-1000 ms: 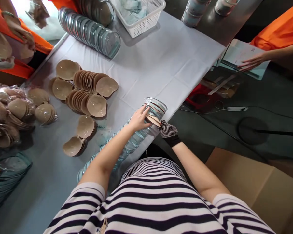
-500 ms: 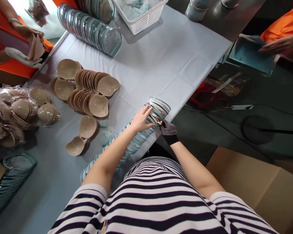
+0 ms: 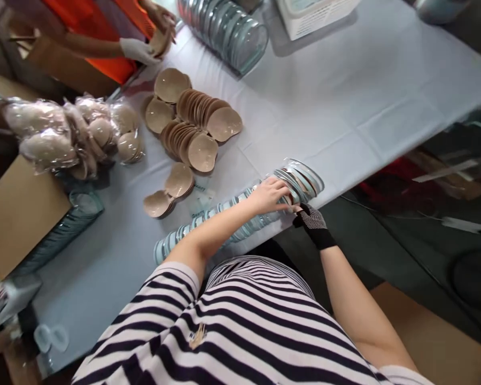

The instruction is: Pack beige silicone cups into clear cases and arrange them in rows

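Observation:
A long row of clear plastic cases with pale teal rims (image 3: pixel 240 230) lies along the table's near edge. My bare left hand (image 3: pixel 269 195) curls over the row near its right end, fingers on top and thumb on the near side. My right hand (image 3: pixel 311 220), in a dark dotted glove with bare fingertips, pinches the near rim of a case close to my left thumb. Beyond both hands, the end cases (image 3: pixel 304 179) lean apart, with beige showing between them. My palms hide the exact grip.
Beige bra cups (image 3: pixel 202 152) stand in nested stacks, with a smaller stack (image 3: pixel 179 181) closer. Bagged cups (image 3: pixel 48 139) lie left. More cases (image 3: pixel 244 45) and a white basket (image 3: pixel 320 18) sit at the back. A co-worker's gloved hand (image 3: pixel 138 51) holds a cup. Cardboard (image 3: pixel 425 331) is lower right.
The view has swung left, so the table's contents appear farther right. My left fingers have drawn closer together on the cases. My right hand stays at the near rim. The co-worker's hands have shifted.

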Demonstrator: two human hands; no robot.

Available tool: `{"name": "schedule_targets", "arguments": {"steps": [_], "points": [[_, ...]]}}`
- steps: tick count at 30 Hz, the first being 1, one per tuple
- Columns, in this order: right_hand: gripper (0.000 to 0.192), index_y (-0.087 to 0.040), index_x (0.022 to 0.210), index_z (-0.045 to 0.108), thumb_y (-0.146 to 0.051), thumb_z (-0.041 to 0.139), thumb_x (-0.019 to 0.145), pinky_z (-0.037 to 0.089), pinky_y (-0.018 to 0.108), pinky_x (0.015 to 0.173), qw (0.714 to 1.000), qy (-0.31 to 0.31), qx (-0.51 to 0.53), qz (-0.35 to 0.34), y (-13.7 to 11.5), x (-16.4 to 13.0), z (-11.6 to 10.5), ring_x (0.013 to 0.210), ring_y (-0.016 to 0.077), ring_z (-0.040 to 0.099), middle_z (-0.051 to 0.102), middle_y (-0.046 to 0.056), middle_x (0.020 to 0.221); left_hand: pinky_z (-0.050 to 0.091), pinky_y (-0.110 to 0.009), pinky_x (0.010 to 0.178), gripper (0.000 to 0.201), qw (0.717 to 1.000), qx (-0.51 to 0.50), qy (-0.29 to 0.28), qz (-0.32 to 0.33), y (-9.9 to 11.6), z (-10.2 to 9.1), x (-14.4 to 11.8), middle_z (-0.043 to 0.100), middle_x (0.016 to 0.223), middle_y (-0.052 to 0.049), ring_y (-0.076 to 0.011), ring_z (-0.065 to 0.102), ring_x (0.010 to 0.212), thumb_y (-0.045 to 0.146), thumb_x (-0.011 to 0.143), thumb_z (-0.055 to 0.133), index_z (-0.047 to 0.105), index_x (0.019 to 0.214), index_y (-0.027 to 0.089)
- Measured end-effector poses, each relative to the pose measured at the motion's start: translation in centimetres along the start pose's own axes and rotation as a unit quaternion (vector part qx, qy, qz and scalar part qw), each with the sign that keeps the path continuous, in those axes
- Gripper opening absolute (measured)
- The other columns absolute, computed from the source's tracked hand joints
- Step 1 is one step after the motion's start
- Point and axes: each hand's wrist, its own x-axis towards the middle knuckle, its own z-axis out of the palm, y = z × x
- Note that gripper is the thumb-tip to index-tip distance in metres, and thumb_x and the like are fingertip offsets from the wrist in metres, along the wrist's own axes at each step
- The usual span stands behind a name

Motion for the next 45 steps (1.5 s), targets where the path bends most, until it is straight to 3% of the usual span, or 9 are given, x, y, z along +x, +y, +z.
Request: {"name": "schedule_targets", "arguments": {"steps": [10, 17, 21, 24, 29, 33, 36, 40, 45], "points": [[0.046, -0.019, 0.099, 0.067, -0.058, 0.052, 0.079, 0.054, 0.033, 0.068, 0.993, 0.094, -0.026, -0.06, -0.7, -0.4, 0.9, 0.071, 0.023, 0.07, 0.072, 0.006, 0.076, 0.038, -0.039, 0.089, 0.04, 0.997, 0.062, -0.011, 0.042, -0.3, -1.0, 0.7, 0.068, 0.104, -0.012, -0.0264, 0.057, 0.104, 0.052, 0.09, 0.055, 0.071, 0.098, 0.016], [0.052, -0.021, 0.097, 0.07, -0.062, 0.043, 0.084, 0.053, 0.033, 0.068, 0.985, -0.099, -0.144, -0.001, -1.1, 1.4, -0.4, 0.078, 0.0254, 0.071, 0.075, 0.009, 0.084, 0.042, -0.041, 0.09, 0.032, 0.995, 0.042, -0.085, 0.023, 0.5, -1.6, 1.6, 0.073, 0.097, -0.012, -0.0278, 0.061, 0.101, 0.043, 0.089, 0.057, 0.076, 0.091, 0.017], [0.049, -0.025, 0.086, 0.073, -0.062, 0.042, 0.082, 0.052, 0.044, 0.069, 0.935, -0.043, -0.353, -0.021, -2.8, 0.6, -1.6, 0.081, 0.0337, 0.07, 0.075, 0.014, 0.087, 0.043, -0.028, 0.1, 0.039, 0.996, -0.005, 0.066, 0.065, 0.4, -3.2, -4.2, 0.065, 0.128, -0.008, -0.0172, 0.059, 0.115, 0.022, 0.098, 0.035, 0.071, 0.111, 0.019], [0.046, -0.031, 0.085, 0.072, -0.065, 0.041, 0.083, 0.049, 0.05, 0.065, 0.892, 0.081, -0.443, -0.038, -5.4, -0.9, -1.3, 0.079, 0.0375, 0.069, 0.073, 0.018, 0.097, 0.043, -0.026, 0.104, 0.037, 0.983, -0.03, 0.159, -0.091, -1.7, -4.8, -12.7, 0.066, 0.126, -0.007, -0.015, 0.059, 0.119, 0.025, 0.099, 0.037, 0.07, 0.114, 0.02], [0.035, -0.028, 0.093, 0.069, -0.048, 0.041, 0.09, 0.051, 0.044, 0.08, 0.904, 0.08, -0.351, -0.232, -13.1, -0.8, 9.1, 0.095, 0.0306, 0.068, 0.073, 0.016, 0.099, 0.052, -0.029, 0.09, 0.027, 0.906, -0.062, 0.073, -0.413, -8.6, -6.2, -26.8, 0.07, 0.117, -0.006, -0.0194, 0.066, 0.106, 0.022, 0.092, 0.051, 0.072, 0.11, 0.021], [0.03, -0.019, 0.109, 0.069, -0.03, 0.053, 0.086, 0.046, 0.04, 0.096, 0.817, -0.117, -0.426, -0.371, -20.4, 2.1, 23.6, 0.109, 0.0276, 0.062, 0.071, 0.012, 0.117, 0.051, -0.03, 0.091, 0.031, 0.901, -0.08, 0.033, -0.426, -12.0, -5.3, -31.6, 0.069, 0.12, -0.011, -0.0218, 0.065, 0.106, 0.016, 0.088, 0.055, 0.071, 0.114, 0.018], [0.041, -0.014, 0.126, 0.062, -0.022, 0.054, 0.086, 0.037, 0.042, 0.105, 0.744, -0.109, -0.47, -0.462, -24.7, 5.4, 31.0, 0.125, 0.0297, 0.05, 0.059, 0.015, 0.137, 0.049, -0.033, 0.094, 0.031, 0.914, -0.074, 0.087, -0.389, -12.7, -5.3, -32.8, 0.07, 0.113, -0.008, -0.0217, 0.064, 0.107, 0.021, 0.093, 0.048, 0.071, 0.114, 0.021], [0.052, -0.012, 0.134, 0.054, -0.02, 0.06, 0.083, 0.023, 0.053, 0.112, 0.669, -0.082, -0.544, -0.5, -28.3, 8.9, 35.1, 0.135, 0.0367, 0.035, 0.047, 0.016, 0.148, 0.031, -0.047, 0.114, 0.043, 0.884, 0.016, 0.199, -0.422, -14.6, -6.7, -33.9, 0.057, 0.137, -0.013, -0.029, 0.044, 0.134, 0.032, 0.092, 0.055, 0.059, 0.133, 0.022], [0.032, -0.019, 0.113, 0.067, -0.015, 0.041, 0.095, 0.024, 0.05, 0.113, 0.654, -0.097, -0.575, -0.482, -26.9, 11.1, 35.6, 0.13, 0.027, 0.041, 0.058, 0.01, 0.135, 0.027, -0.05, 0.112, 0.057, 0.864, 0.012, 0.163, -0.476, -17.8, -7.0, -34.3, 0.059, 0.128, -0.013, -0.0323, 0.046, 0.125, 0.036, 0.082, 0.069, 0.054, 0.136, 0.025]]}}
